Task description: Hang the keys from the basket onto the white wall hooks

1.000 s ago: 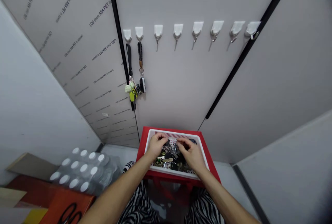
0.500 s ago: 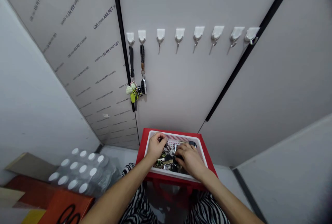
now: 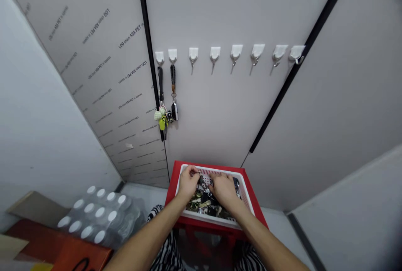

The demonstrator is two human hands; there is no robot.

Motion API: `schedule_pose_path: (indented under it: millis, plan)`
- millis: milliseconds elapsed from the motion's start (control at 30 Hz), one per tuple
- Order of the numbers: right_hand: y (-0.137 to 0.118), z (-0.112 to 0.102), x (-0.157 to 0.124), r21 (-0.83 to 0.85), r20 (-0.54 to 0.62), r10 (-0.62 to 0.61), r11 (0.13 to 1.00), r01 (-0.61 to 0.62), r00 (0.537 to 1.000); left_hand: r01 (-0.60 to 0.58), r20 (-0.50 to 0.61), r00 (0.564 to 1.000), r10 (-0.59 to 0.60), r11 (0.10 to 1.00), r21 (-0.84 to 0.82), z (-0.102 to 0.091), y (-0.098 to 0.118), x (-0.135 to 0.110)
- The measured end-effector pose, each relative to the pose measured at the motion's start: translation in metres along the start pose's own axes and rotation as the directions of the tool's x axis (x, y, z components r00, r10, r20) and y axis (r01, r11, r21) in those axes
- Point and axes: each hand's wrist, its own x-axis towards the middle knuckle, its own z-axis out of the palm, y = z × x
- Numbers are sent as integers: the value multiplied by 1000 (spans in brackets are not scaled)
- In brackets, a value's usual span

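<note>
Both my hands are down in a white basket [image 3: 245, 197] full of mixed keys and keychains [image 3: 202, 200], which rests on a red stool [image 3: 258, 209]. My left hand [image 3: 187, 182] is curled at the basket's far left corner, fingers closed on something I cannot make out. My right hand [image 3: 223, 189] lies over the middle of the pile, fingers bent down among the keys. On the wall above runs a row of white hooks [image 3: 215, 53]. The two leftmost carry keychains [image 3: 167, 112] on dark straps.
A shrink-wrapped pack of white-capped bottles [image 3: 99, 218] stands on the floor at the left, with orange and brown boards [image 3: 47, 243] beside it. Black strips [image 3: 147, 40] divide the grey wall panels. My zebra-striped clothing [image 3: 169, 252] shows below the stool.
The view has tilted, so hooks and basket sit lower in frame. My right hand has slid left and further into the key pile, closer to my left hand.
</note>
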Motion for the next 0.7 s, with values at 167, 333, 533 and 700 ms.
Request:
schedule_pose_path:
  millis: [167, 333, 533, 700]
  plan:
    - [4, 2, 2, 278, -14, -10, 961, 14, 1000, 44, -14, 999, -44, 999, 20, 0, 1, 0]
    - [15, -18, 1, 651, -52, 136, 756, -70, 989, 81, 157, 984, -80, 997, -1, 0, 5, -3]
    - [19, -46, 2, 863, -33, 123, 504, -33, 992, 70, 242, 968, -58, 997, -43, 0, 17, -9]
    - [11, -68, 9, 897, -80, 23, 438, 62, 997, -22, 329, 941, 83, 983, -183, 4, 36, -11]
